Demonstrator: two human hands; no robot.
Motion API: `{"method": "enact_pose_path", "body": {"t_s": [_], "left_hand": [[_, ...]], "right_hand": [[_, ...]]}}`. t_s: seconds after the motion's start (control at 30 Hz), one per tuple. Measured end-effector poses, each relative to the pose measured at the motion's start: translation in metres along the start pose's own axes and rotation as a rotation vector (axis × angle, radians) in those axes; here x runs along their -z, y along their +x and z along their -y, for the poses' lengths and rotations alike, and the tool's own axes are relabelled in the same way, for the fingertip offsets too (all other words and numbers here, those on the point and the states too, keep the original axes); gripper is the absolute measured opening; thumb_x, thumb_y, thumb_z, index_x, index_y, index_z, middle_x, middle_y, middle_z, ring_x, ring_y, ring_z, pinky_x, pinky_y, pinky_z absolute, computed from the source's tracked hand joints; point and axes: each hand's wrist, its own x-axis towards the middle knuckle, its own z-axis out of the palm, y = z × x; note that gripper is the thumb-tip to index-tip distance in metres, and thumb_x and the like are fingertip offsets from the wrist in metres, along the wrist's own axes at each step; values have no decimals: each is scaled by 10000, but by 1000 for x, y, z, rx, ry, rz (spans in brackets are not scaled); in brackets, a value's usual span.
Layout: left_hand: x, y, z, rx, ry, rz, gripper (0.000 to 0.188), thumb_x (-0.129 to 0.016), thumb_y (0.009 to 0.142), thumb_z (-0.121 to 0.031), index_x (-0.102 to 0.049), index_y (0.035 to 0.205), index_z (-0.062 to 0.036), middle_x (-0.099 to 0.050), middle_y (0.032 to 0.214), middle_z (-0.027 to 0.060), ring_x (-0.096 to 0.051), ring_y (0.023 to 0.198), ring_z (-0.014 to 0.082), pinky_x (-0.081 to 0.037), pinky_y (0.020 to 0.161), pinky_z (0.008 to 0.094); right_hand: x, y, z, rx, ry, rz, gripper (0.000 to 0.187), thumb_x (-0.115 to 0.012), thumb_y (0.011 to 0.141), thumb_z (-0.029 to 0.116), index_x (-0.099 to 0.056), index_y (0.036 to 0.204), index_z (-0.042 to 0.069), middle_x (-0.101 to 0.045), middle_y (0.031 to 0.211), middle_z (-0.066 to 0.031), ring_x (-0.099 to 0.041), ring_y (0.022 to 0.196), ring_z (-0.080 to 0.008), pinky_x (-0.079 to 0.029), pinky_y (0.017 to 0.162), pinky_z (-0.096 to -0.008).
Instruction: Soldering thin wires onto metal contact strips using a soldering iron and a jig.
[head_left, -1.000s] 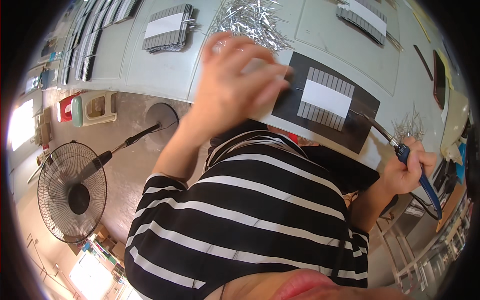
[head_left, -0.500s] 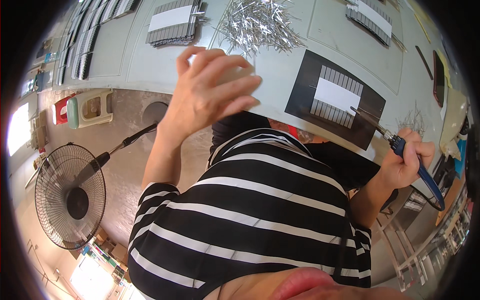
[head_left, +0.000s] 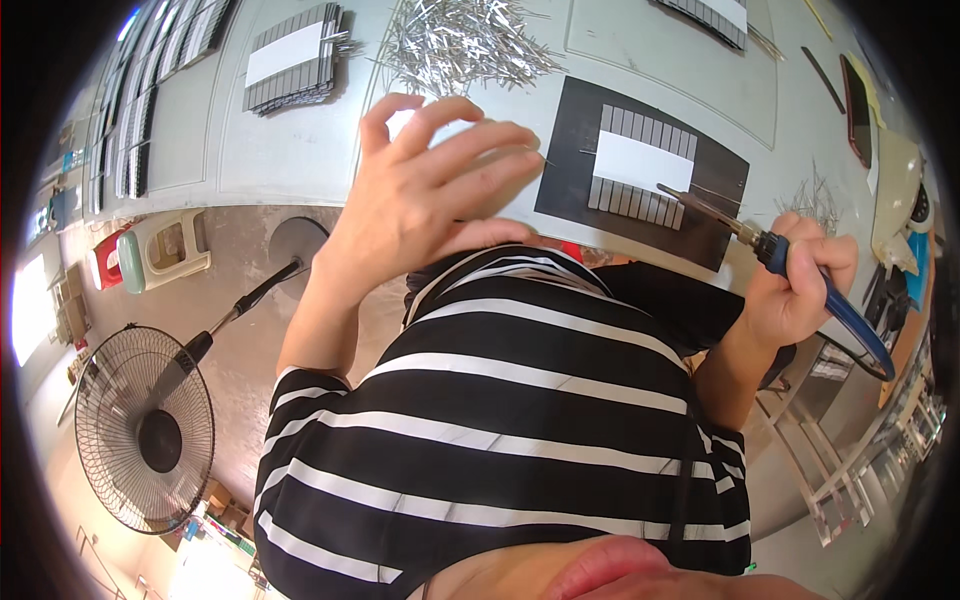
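My right hand (head_left: 803, 290) grips the blue handle of a soldering iron (head_left: 722, 218). Its metal tip lies over the lower right part of a grey slatted panel (head_left: 640, 205) with a white band across its middle. Under that panel is a black board (head_left: 572, 135) at the table's near edge. Thin metal strips poke out from both sides of the panel. My left hand (head_left: 415, 195), fingers spread and curved, hovers left of the board, just below a pile of loose silvery strips (head_left: 465, 45). A tiny thin line shows by one fingertip; whether it is held is unclear.
A stack of similar panels (head_left: 290, 65) sits left of the pile, another panel (head_left: 715, 18) at the far right. Long dark rows (head_left: 140, 130) lie at far left. Loose wires (head_left: 815, 205) and a phone (head_left: 857, 110) are at right. A fan (head_left: 145, 425) and stools (head_left: 165, 252) stand left.
My left hand has moved toward the board, its fingers now nearer the board's left edge. The iron stays in my right hand over the panel. The whole view has shifted slightly.
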Motion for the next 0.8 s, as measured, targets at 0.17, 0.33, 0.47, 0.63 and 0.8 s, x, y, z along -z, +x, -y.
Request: {"method": "enact_pose_path", "body": {"t_s": [0.17,0.33,0.47,0.63,0.8], "left_hand": [[-10,0,-13,31,25,18,559,-669,813,-597,-710,1184,-182,-655,1190,-56,-526,1107,203,-292,1025,415],[-18,3,-21,70,17,-53,558,-679,807,-589,-701,1169,-165,-644,1144,-48,-526,1086,184,-285,1022,416],[-17,2,-22,94,8,-83,551,-689,803,-578,-693,1154,-153,-634,1112,-51,-528,1069,167,-272,1018,416],[-21,1,-24,82,37,-81,538,-687,806,-571,-696,1148,-156,-622,1114,-50,-526,1064,170,-271,1013,420],[-24,5,-27,87,57,-84,528,-670,821,-578,-697,1139,-157,-609,1107,-47,-525,1051,168,-275,1005,421]], "right_hand": [[-10,0,1,-22,-42,17,139,-508,833,-28,-398,790,47,-332,575,-13,-246,536,-104,-233,557,-311],[-15,0,1,-26,-44,53,150,-512,859,-20,-404,788,56,-322,579,1,-250,538,-104,-235,574,-316],[-17,0,-4,-22,14,49,178,-541,846,-58,-408,788,45,-352,580,-5,-266,536,-91,-232,552,-295],[-21,-1,-6,-7,61,31,203,-564,837,-96,-411,798,32,-395,588,-16,-292,536,-79,-233,525,-273],[-22,1,-8,2,59,61,214,-572,830,-104,-412,807,36,-397,593,-12,-295,540,-78,-241,533,-271]]}}
